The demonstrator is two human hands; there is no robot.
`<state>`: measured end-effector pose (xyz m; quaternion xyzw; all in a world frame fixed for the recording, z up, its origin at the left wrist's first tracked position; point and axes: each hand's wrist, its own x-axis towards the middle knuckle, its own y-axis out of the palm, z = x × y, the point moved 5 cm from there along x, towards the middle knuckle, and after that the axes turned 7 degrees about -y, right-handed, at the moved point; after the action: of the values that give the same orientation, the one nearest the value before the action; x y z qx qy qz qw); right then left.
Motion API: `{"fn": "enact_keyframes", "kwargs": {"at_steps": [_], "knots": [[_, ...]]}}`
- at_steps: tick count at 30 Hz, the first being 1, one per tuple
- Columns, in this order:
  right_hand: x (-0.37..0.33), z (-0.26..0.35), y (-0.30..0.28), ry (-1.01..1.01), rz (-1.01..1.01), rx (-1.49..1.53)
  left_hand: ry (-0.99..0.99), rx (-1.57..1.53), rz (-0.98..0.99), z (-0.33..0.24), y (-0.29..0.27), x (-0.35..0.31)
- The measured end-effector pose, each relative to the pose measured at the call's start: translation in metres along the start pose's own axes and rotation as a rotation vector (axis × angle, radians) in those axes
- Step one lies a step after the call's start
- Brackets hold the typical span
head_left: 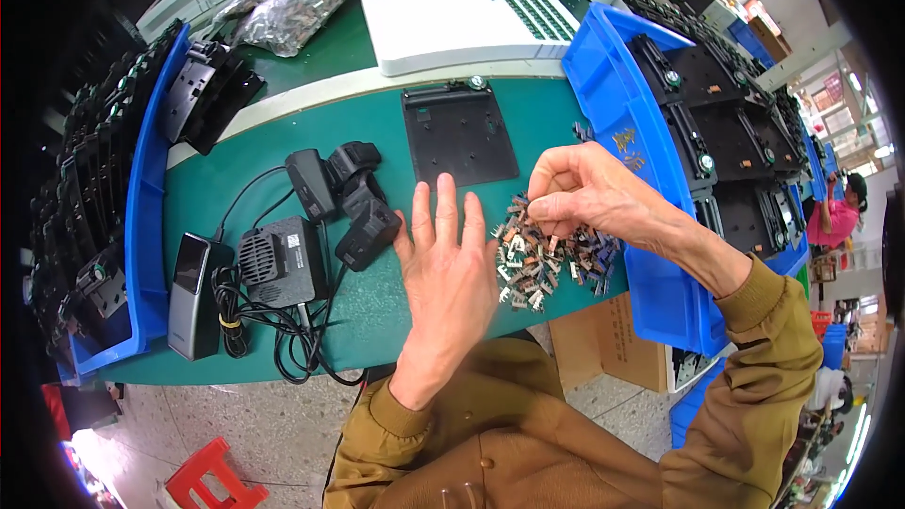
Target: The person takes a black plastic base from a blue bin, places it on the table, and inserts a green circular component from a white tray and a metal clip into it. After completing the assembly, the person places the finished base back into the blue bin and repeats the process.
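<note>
My left hand [441, 269] lies palm down with its fingers stretched out, the fingertips just short of a flat black plastic panel [460, 137] on the green mat. Along the panel's far edge runs a bar with a round silver piece. Over a pile of small connector-like parts [528, 278], white, copper and dark, my right hand [594, 193] has thumb and forefinger pinched together. Whatever is between those fingertips is too small to make out. The right hand hides part of the pile.
Left of my hand lie a black strapped device [353, 193], a black box [280, 262] with cables and a grey power bank [198, 297]. Blue bins [149, 226] of black panels flank the table. Behind are a white tray [415, 24] and bagged parts [297, 14].
</note>
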<state>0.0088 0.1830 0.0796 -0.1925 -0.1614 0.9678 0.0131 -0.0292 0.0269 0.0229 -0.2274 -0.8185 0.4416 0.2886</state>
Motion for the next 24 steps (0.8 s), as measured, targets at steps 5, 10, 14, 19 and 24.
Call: {"fn": "enact_keyframes", "kwargs": {"at_steps": [5,10,14,19,24], "knots": [[0.010,-0.013,-0.012,0.084,-0.074,0.389,0.005,-0.033,0.000,-0.002,-0.001,0.000],[0.014,-0.012,-0.008,0.130,-0.017,0.566,-0.009,-0.046,0.007,0.000,0.001,0.000],[0.013,-0.006,-0.007,0.058,-0.022,0.463,-0.015,-0.047,0.008,0.000,0.001,0.000],[0.016,-0.006,-0.006,0.031,-0.028,0.422,-0.016,-0.044,0.008,-0.001,0.002,0.001],[0.018,0.002,-0.010,-0.004,-0.085,0.320,-0.015,-0.037,0.001,-0.002,0.002,0.002]]}}
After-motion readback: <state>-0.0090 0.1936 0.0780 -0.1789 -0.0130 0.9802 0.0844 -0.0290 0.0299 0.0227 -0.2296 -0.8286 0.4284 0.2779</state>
